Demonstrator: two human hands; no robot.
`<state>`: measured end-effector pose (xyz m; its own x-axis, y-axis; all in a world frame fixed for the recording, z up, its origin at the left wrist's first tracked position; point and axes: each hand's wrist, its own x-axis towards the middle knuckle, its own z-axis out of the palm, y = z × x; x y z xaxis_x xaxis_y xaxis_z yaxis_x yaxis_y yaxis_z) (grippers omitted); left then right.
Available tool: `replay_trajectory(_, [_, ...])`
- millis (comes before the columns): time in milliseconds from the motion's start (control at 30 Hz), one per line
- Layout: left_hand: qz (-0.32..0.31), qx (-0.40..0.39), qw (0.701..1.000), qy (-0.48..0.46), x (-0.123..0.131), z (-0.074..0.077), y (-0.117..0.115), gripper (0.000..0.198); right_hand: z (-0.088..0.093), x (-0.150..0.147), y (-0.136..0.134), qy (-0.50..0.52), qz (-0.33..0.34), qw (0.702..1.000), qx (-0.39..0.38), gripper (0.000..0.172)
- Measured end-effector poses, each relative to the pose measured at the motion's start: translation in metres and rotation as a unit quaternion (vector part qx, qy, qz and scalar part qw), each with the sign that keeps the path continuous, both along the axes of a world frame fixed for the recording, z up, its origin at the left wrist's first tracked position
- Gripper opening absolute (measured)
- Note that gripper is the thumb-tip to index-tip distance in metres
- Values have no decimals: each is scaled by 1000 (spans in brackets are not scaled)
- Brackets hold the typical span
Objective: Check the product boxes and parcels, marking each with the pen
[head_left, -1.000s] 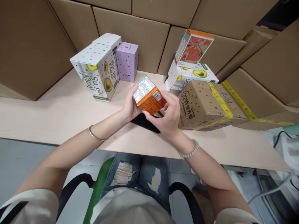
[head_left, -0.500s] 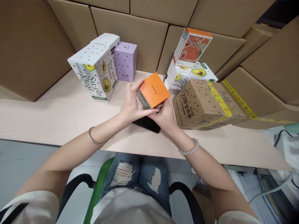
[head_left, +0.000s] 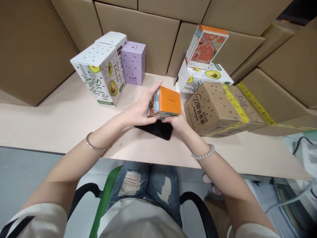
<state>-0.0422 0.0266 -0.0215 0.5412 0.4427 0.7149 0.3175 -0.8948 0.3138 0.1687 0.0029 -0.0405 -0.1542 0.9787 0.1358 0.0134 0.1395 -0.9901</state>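
An orange-topped box (head_left: 170, 100) with a printed side is held between both hands over the middle of the table. My left hand (head_left: 142, 107) grips its left side, the thumb along the lower front edge and the fingers reaching up behind. At the lower right corner, my right hand (head_left: 178, 122) is closed on the box, its outer fingers hidden behind it. Just below the hands a black phone (head_left: 159, 130) lies flat on the table, partly covered by them.
White Su-per Meal boxes (head_left: 99, 76) and a purple box (head_left: 133, 62) stand at the back left. Back right, an orange-edged picture box (head_left: 206, 48) rests on a white avocado box (head_left: 213, 74). A taped brown carton (head_left: 210, 109) sits right of my hands. Large cartons (head_left: 138, 33) wall the back.
The orange-topped box has been turned and tilted, so its printed left side now shows. My left hand has shifted its hold, and more of the phone is uncovered.
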Motion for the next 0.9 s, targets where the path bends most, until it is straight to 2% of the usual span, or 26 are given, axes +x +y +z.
replay_trajectory(67, [-4, 4, 1000, -3, 0, -7, 3, 106, 3, 4, 2, -85, -27, 994, 56, 48])
replay_trajectory(133, [10, 15, 1000, -3, -1, -11, 7, 95, 12, 9, 0, -251, -57, 961, 101, 49])
replay_trajectory(167, [22, 20, 1000, -2, -3, -12, 8, 89, 19, 11, -2, -361, -69, 924, 108, 46])
replay_trajectory(200, [35, 24, 999, -1, -4, -12, 9, 84, 26, 13, -5, -470, -79, 874, 96, 45])
replay_trajectory(267, [63, 30, 998, -3, -8, -11, 10, 77, 39, 15, -11, -614, -63, 784, 68, 43])
replay_trajectory(300, [77, 31, 997, -6, -9, -11, 11, 77, 44, 14, -14, -655, -45, 752, 59, 39])
replay_trajectory(367, [100, 30, 995, -7, -11, -11, 12, 77, 48, 12, -17, -693, -19, 719, 55, 33])
replay_trajectory(400, [109, 29, 994, -5, -12, -12, 12, 78, 47, 12, -17, -696, -16, 716, 55, 32])
replay_trajectory(467, [124, 30, 992, -1, -12, -14, 13, 79, 44, 12, -15, -671, -35, 739, 47, 27])
replay_trajectory(600, [145, 37, 989, 7, -8, -16, 12, 76, 37, 18, -9, -519, -114, 847, 13, 16])
replay_trajectory(700, [131, 51, 990, 12, -6, -14, 8, 74, 36, 23, -4, -395, -171, 901, 48, 17])
replay_trajectory(800, [125, 69, 990, 3, -7, -15, 8, 74, 37, 24, -4, -325, -213, 915, 108, 15])
replay_trajectory(900, [129, 82, 988, -3, -10, -16, 9, 71, 38, 25, -11, -309, -250, 900, 181, 7])
